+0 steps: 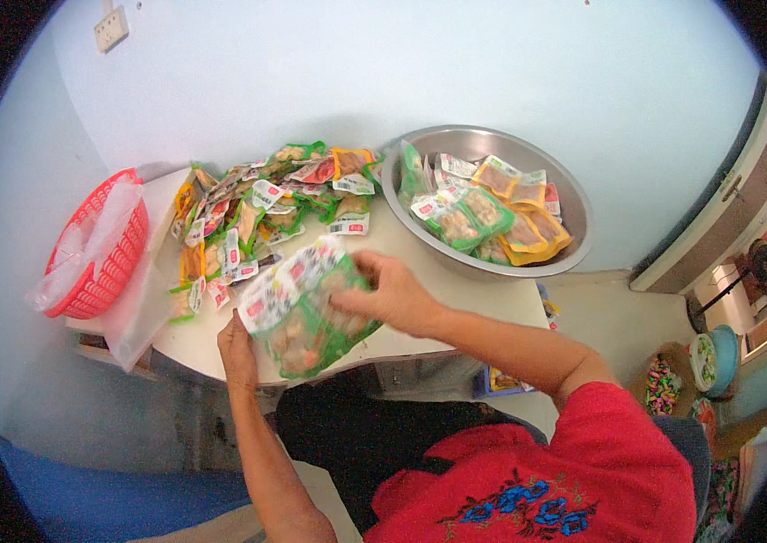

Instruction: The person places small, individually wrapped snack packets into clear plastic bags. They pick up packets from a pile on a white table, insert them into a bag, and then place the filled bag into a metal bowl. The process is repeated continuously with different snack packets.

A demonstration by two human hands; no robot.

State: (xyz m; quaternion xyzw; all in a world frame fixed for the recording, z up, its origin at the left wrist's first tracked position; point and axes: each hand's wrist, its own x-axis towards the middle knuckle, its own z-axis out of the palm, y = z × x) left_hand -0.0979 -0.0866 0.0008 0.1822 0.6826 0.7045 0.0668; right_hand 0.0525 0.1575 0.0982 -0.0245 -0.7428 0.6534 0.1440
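Green-edged plastic food packets [305,319] with white printed tops are held above the near edge of the table, blurred by motion. At least two lie side by side, and chunky pale food shows through the clear film. My left hand [239,343] holds them at their lower left edge, its fingers partly hidden behind. On the right side, my right hand [390,292] grips the packets, thumb across the front. Beyond them lies a heap of small food packets [281,197] with green, yellow and red edging. A wide steel basin [570,186] at the right holds more such packets [471,210].
A red plastic basket [115,265] with clear plastic bags stands at the left end of the white table [417,332]. Walls enclose the back and left. On the floor at right sit a blue crate [485,383], a sack of colourful wrapped items [661,383] and a blue tub [726,360].
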